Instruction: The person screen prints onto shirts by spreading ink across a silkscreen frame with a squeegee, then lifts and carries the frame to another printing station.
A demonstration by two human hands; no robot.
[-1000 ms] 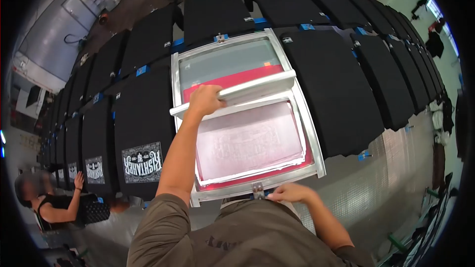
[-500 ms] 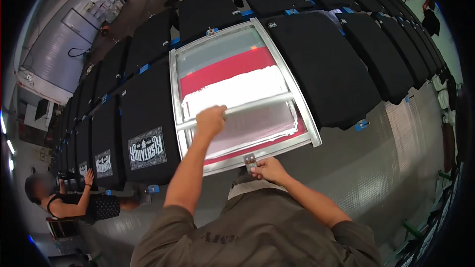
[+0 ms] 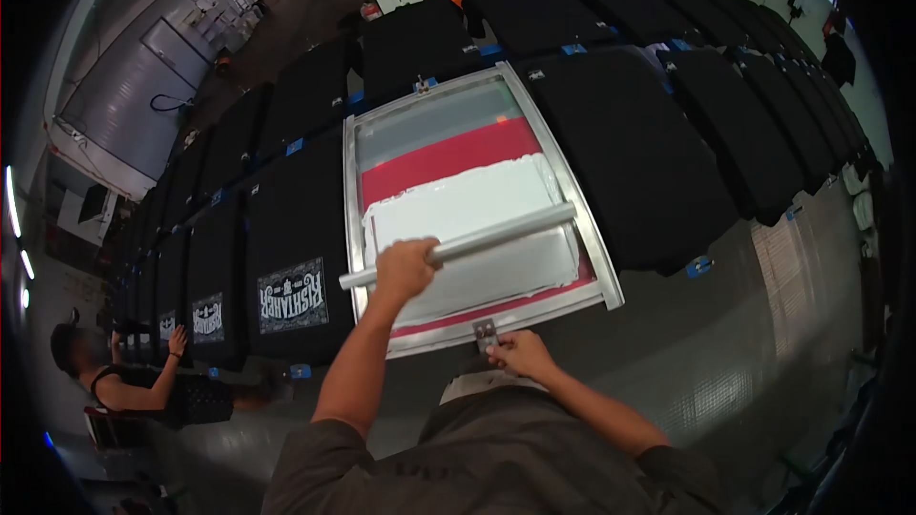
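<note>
Wrapped round a long metal bar (image 3: 506, 234), my left hand (image 3: 408, 269) holds it across the screen frame (image 3: 563, 162). White ink (image 3: 468, 195) covers much of the mesh behind the bar, with a red strip (image 3: 448, 157) beyond it. Below the bar the mesh is also whitish, edged by red. At the near edge of the frame my right hand (image 3: 520, 355) pinches a small metal clamp (image 3: 485, 332). The frame rests over a board between boards covered with black shirts.
Rows of black shirts (image 3: 620, 133) lie on boards left, right and behind. A white print (image 3: 292, 296) shows on the nearest left shirt. At the lower left a co-worker (image 3: 134, 377) touches another printed shirt. Blue brackets (image 3: 699, 267) stick out at board ends.
The bar in my left hand has moved toward me, and white ink now lies behind it. My right hand has closed on the clamp. The co-worker still stands at the left.
</note>
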